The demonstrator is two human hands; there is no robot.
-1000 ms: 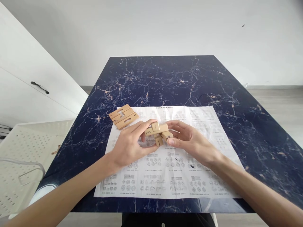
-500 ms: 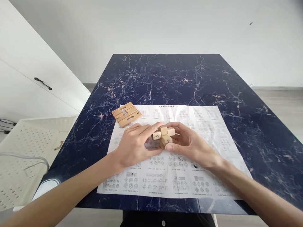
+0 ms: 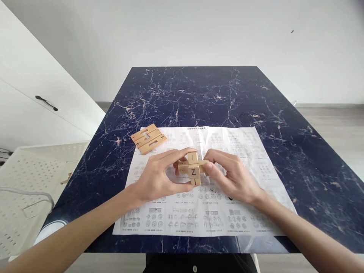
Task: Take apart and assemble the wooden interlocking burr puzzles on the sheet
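A wooden interlocking puzzle (image 3: 194,171), its block ends marked with numbers such as 1, 2 and 3, is held up between both hands over the printed sheet. My left hand (image 3: 160,172) grips it from the left, fingertips on the top block and thumb under the lower one. On the other side, my right hand (image 3: 231,174) pinches the block that sticks out to the right, thumb in front. The puzzle's back is hidden. Flat wooden pieces (image 3: 148,139), numbered and slotted, lie side by side at the sheet's upper left corner.
A creased white instruction sheet (image 3: 176,223) with rows of small drawings lies on the dark blue marbled table (image 3: 182,98). Left of the table stand a cream perforated cart (image 3: 17,204) with a grey cable and a white cabinet with a black handle (image 3: 46,102).
The puzzle has turned so that the block end marked 2 faces me squarely. My right fingers have closed in from around the puzzle to a pinch on its right block.
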